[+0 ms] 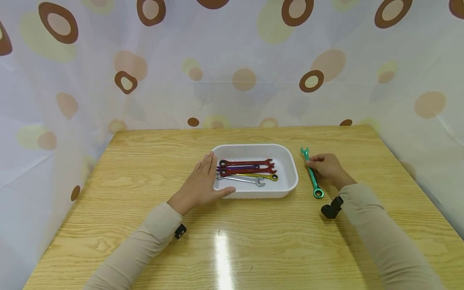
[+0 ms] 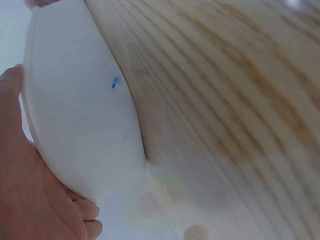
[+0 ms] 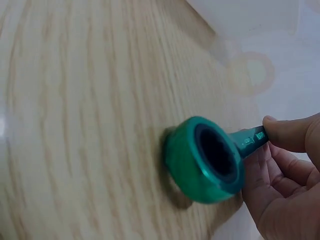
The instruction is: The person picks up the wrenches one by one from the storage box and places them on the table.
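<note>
A green combination wrench (image 1: 312,175) is pinched between thumb and fingers of my right hand (image 1: 327,168), to the right of a white tray (image 1: 290,183). Its ring end points toward me, looming large in the right wrist view, and the open end points away. My left hand (image 1: 203,183) rests against the tray's left end, fingers straight, thumb over the near rim. Inside the tray lie two red wrenches (image 1: 246,172), a purple wrench (image 1: 250,166), a yellow wrench (image 1: 261,175) and a silver wrench (image 1: 246,179), partly overlapping.
The tray stands on a wood-grain table (image 1: 152,161). A patterned white cloth (image 1: 224,100) rises behind the table and along both sides. Small black devices (image 1: 330,209) are strapped at both wrists. Light glares off the table's near part.
</note>
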Available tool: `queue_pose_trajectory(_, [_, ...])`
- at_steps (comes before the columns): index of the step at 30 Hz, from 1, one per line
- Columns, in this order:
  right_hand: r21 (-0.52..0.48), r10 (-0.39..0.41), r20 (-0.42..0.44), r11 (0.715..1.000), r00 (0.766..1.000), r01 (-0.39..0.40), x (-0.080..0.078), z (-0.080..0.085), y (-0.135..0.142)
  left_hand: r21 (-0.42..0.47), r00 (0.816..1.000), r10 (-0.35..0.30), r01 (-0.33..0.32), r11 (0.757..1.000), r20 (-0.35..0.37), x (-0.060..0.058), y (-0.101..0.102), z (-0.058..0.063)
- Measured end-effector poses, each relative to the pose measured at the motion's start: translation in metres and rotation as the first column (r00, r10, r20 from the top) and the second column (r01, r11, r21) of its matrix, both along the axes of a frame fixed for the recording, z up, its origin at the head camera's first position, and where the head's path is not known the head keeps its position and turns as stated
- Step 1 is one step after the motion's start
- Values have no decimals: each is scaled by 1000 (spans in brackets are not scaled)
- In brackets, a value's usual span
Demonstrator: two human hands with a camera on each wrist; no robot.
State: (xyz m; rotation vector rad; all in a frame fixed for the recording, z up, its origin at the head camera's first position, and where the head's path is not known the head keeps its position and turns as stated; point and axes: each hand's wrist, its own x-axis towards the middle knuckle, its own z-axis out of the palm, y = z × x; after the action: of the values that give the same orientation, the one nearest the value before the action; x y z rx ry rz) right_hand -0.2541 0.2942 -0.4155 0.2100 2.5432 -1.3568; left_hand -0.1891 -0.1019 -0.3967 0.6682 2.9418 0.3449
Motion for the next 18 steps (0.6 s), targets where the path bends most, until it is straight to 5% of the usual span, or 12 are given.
queue_pose_trajectory(12, [29,-25,14,999,1000,25,0,-2,-1,-8,1000,8,-8,1000,8,0,0,-1])
queue_pose_trajectory(18, [181,18,-56,984,998,-7,1,-3,-3,-12,1000,7,-7,1000,6,0,0,0])
